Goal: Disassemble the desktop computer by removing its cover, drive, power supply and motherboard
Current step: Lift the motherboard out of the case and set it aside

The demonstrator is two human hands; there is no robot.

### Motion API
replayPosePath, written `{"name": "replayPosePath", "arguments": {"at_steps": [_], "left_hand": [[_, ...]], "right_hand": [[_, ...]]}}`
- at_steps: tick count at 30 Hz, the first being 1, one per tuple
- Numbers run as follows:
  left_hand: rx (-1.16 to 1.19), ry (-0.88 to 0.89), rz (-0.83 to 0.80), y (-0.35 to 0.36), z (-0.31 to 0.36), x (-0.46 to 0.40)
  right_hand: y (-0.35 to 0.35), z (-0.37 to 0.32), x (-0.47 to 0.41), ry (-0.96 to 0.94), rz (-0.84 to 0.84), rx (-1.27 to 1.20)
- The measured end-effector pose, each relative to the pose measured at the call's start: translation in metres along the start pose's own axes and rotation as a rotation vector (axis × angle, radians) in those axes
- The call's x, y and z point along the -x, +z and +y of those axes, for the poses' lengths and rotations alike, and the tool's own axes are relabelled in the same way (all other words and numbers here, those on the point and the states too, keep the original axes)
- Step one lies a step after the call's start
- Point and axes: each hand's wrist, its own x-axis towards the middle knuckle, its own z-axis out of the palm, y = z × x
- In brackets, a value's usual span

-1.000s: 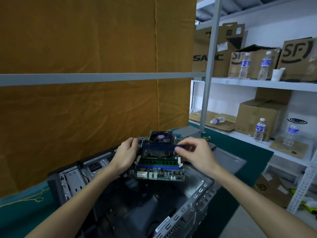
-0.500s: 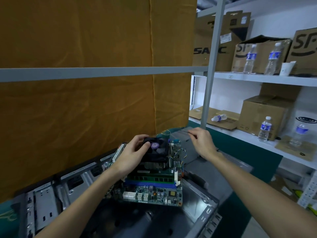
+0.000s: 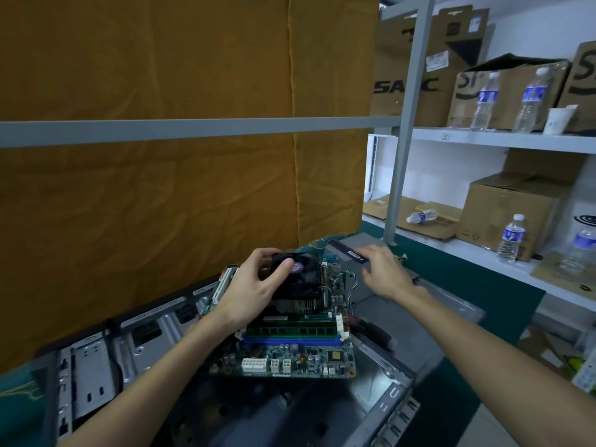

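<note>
My left hand (image 3: pixel 254 293) and right hand (image 3: pixel 385 274) are bare, no gloves; both forearms show no sleeves.

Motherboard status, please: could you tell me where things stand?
Left hand grips fan, holding motherboard above case. Right hand setting memory stick down behind. Nothing blocking.

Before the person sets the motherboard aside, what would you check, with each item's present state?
1. Left hand grips the CPU fan: ok.
2. Motherboard raised out of the case: ok.
3. Right hand supports the board: not ok; it reaches toward a dark memory stick beyond the board.
4. One green memory stick remains in its slot: ok.
5. Cables between board and case all unplugged: cannot tell.
6. Free spot on the green mat: cannot tell.
</note>
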Motion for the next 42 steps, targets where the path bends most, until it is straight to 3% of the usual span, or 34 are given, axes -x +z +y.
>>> {"name": "replayPosePath", "arguments": {"at_steps": [2, 5, 10, 13, 18, 26, 42], "left_hand": [[-0.009, -0.012, 0.010, 0.000, 0.002, 0.001], [-0.069, 0.008, 0.036, -0.002, 0.008, 0.006], [-0.215, 0.046, -0.004, -0.004, 0.016, 0.013], [-0.231, -0.028, -0.112, -0.014, 0.016, 0.021], [-0.311, -0.148, -0.232, -0.036, 0.003, 0.048], [-0.664, -0.055, -0.287, -0.037, -0.004, 0.073], [-0.749, -0.031, -0.349, -0.035, -0.004, 0.077]], "right_hand": [[-0.006, -0.007, 0.009, 0.050, 0.082, -0.080], [-0.019, -0.029, 0.034, 0.130, 0.194, -0.422], [-0.028, -0.064, 0.088, 0.086, -0.146, -0.553], [-0.025, -0.071, 0.111, 0.150, -0.225, -0.638], [-0.026, -0.074, 0.130, 0.173, -0.296, -0.591], [-0.023, -0.080, 0.132, 0.219, -0.340, -0.688], [-0.020, -0.076, 0.132, 0.257, -0.332, -0.709]]}}
